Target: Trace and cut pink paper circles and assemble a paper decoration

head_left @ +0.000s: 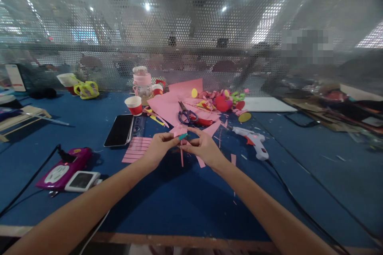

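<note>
Both hands meet at the middle of the blue table, around a small pink paper piece [179,130] with a thin pink strip [182,157] hanging down from it. My left hand [161,146] pinches this paper from the left, its thumb showing a teal nail. From the right, my right hand [205,147] grips the same paper between thumb and fingers. Just beyond the fingers lie blue-handled scissors [188,117] on pink paper sheets [166,107]. A lined pink sheet [136,150] rests beside my left hand. Fingers hide part of the held piece.
A white glue gun [253,141] lies to the right, its cord trailing forward. Left are a black phone [119,130], a red-and-white paper cup [134,105] and a purple power strip [64,169]. Coloured paper shapes [223,102] pile up near the perforated metal screen [185,28].
</note>
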Tool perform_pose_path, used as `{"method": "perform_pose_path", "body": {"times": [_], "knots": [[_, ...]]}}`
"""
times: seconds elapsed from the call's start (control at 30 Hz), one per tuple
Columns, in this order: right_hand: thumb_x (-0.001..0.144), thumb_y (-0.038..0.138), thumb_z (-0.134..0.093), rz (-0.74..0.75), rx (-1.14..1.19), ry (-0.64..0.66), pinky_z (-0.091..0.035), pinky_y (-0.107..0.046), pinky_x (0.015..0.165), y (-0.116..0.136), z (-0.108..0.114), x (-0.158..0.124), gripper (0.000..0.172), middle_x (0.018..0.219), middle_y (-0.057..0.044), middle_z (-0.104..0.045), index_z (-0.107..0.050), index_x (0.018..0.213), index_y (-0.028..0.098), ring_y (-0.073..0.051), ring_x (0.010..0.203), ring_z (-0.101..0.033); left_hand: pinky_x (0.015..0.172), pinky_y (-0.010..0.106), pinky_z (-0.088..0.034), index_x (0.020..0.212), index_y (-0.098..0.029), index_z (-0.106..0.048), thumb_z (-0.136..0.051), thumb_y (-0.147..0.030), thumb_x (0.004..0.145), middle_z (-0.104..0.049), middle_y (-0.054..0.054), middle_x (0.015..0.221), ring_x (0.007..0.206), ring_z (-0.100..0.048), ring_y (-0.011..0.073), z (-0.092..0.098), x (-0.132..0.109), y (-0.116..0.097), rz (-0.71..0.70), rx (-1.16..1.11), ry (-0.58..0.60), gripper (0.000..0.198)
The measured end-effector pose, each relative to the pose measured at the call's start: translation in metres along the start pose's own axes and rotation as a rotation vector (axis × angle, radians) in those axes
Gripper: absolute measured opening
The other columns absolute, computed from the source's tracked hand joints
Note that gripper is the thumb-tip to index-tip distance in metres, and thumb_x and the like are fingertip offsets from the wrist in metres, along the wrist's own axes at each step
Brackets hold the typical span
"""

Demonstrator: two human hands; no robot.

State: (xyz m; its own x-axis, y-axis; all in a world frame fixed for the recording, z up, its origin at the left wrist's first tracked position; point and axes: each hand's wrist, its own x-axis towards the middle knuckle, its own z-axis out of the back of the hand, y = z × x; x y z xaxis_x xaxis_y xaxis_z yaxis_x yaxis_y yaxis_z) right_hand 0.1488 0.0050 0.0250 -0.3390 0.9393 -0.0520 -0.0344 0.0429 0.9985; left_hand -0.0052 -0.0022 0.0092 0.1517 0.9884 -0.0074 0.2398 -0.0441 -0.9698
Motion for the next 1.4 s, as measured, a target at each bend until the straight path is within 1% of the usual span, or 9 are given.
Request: {"method": "perform_pose_path", "body": {"times": [0.1,0.2,0.4,0.63,0.8,0.93,1.1,1.23,1.4], "knots": [[0.058,0.019,-0.072,0.008,0.038,0.005,-0.053,-0.035,0.072,-0.001,0.002,0.001,0.065,0.066,0.001,-0.068,-0.044,0.116,0.016,-0.02,0.07,-0.067,0.066,0.025,-0.048,0.084,-0.013,-0.069,-0.074,-0.033,0.057,-0.068,0.005,0.074,0.069,-0.061,0.0144,-0.003,-0.001,-0.001,0.038,-0.01,0.042,0.034],[0.057,0.017,-0.072,0.026,-0.009,0.0,-0.052,-0.037,0.074,-0.002,0.004,0.003,0.071,0.063,0.002,-0.068,-0.041,0.12,0.014,-0.02,0.069,-0.067,0.072,0.027,-0.048,0.078,-0.013,-0.071,-0.075,-0.034,0.055,-0.068,0.003,0.07,0.069,-0.061,0.0141,-0.006,-0.002,-0.001,0.066,0.045,0.081,0.032],[0.057,0.02,-0.071,0.025,-0.101,-0.026,-0.051,-0.036,0.074,-0.005,0.007,0.005,0.069,0.074,-0.003,-0.069,-0.041,0.119,0.013,-0.022,0.078,-0.066,0.077,0.027,-0.046,0.081,-0.015,-0.072,-0.074,-0.032,0.057,-0.069,0.003,0.071,0.075,-0.061,0.016,-0.007,-0.003,0.002,0.02,0.049,0.038,0.03],[0.062,0.023,-0.069,0.022,-0.093,0.13,-0.05,-0.036,0.073,-0.006,0.008,0.002,0.065,0.078,-0.005,-0.068,-0.038,0.119,0.015,-0.022,0.076,-0.066,0.063,0.026,-0.048,0.07,-0.012,-0.07,-0.073,-0.034,0.058,-0.066,0.004,0.064,0.06,-0.059,0.0133,-0.002,0.001,0.009,0.012,-0.094,-0.007,0.025],[0.065,0.024,-0.068,0.029,-0.239,0.015,-0.05,-0.032,0.061,-0.005,0.007,0.001,0.071,0.065,-0.001,-0.066,-0.033,0.125,0.013,-0.022,0.068,-0.066,0.063,0.023,-0.046,0.083,-0.014,-0.07,-0.074,-0.031,0.056,-0.068,0.004,0.074,0.066,-0.06,0.0128,-0.005,0.001,0.007,0.042,-0.03,0.032,0.033],[0.065,0.022,-0.067,0.066,-0.24,0.024,-0.05,-0.031,0.064,-0.004,0.007,-0.002,0.068,0.079,-0.005,-0.068,-0.034,0.125,0.016,-0.021,0.076,-0.065,0.061,0.021,-0.046,0.079,-0.012,-0.071,-0.074,-0.033,0.057,-0.067,0.004,0.067,0.061,-0.059,0.0112,-0.006,-0.001,0.005,0.048,-0.022,-0.01,0.031],[0.065,0.031,-0.067,0.048,-0.221,0.044,-0.052,-0.031,0.065,0.009,0.016,-0.007,0.046,0.081,-0.005,-0.066,-0.046,0.104,0.017,-0.018,0.068,-0.066,0.062,0.025,-0.05,0.082,-0.015,-0.068,-0.073,-0.033,0.058,-0.068,0.003,0.074,0.066,-0.061,0.0127,-0.001,0.001,0.005,-0.004,-0.05,-0.133,0.03],[0.067,0.031,-0.064,0.072,-0.316,0.043,-0.051,-0.028,0.055,0.015,0.027,-0.008,0.031,0.068,-0.002,-0.063,-0.055,0.092,0.014,-0.015,0.052,-0.062,0.059,0.028,-0.052,0.084,-0.013,-0.066,-0.072,-0.032,0.059,-0.068,0.003,0.076,0.064,-0.062,0.0138,0.0,0.001,0.004,-0.013,-0.063,-0.104,0.032],[0.076,0.034,-0.054,0.216,-0.476,-0.025,-0.048,-0.026,0.055,0.011,0.032,-0.005,0.026,0.073,-0.004,-0.065,-0.063,0.093,0.016,-0.014,0.059,-0.06,0.062,0.026,-0.053,0.086,-0.011,-0.061,-0.075,-0.023,0.055,-0.068,0.004,0.076,0.066,-0.063,0.0138,-0.001,0.002,0.004,0.007,-0.038,-0.034,0.036]]}}
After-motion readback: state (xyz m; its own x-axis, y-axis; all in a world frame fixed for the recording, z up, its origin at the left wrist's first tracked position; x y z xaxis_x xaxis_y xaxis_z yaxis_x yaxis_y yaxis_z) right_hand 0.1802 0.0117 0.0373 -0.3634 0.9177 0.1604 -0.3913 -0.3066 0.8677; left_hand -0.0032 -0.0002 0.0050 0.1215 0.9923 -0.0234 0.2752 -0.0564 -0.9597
